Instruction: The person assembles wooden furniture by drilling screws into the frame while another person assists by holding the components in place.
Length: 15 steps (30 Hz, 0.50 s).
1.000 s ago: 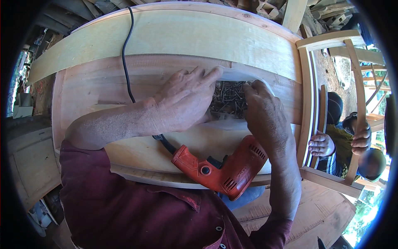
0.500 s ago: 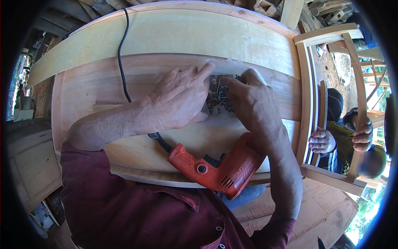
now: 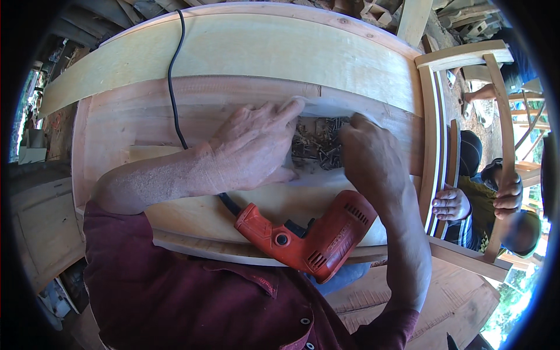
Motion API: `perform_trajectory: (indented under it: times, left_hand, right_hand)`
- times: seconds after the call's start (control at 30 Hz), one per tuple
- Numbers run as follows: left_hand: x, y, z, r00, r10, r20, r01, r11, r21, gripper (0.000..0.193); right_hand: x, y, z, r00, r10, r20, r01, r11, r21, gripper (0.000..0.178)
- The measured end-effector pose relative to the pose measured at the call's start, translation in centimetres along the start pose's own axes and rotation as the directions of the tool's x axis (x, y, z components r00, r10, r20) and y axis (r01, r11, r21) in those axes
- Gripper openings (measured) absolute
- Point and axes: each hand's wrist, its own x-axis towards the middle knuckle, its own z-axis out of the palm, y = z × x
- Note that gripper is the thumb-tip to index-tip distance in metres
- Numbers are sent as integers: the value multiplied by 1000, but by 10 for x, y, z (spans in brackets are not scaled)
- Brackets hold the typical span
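A clear plastic bag lies opened on the wooden panel, with many small metal screws inside it. My left hand grips the bag's left side, thumb below and fingers above. At the bag's right side is my right hand, its fingers curled inward; their tips are hidden, so I cannot make out what they pinch. A red corded power drill lies between my body and the bag, its front end hidden under my right forearm.
The black cord crosses the pale plywood panel. A wooden frame stands at the right end. Beyond it, another person's hands hold frame pieces. Wood scraps lie at the back.
My right hand has moved right, out from over the screws, and its fingers have curled in. More of the screws now shows. My left hand stays on the bag.
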Motion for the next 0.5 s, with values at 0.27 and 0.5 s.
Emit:
perform_trajectory:
  times: [0.27,0.5]
  left_hand:
    - [5,20,-2,986,121,-119,-137,981,-138,76]
    - [5,22,-3,983,109,-150,-126,986,-107,81]
  right_hand:
    - [-32,18,4,994,111,-20,-111,994,13,19]
    - [-27,16,2,988,150,47,-155,978,137,65]
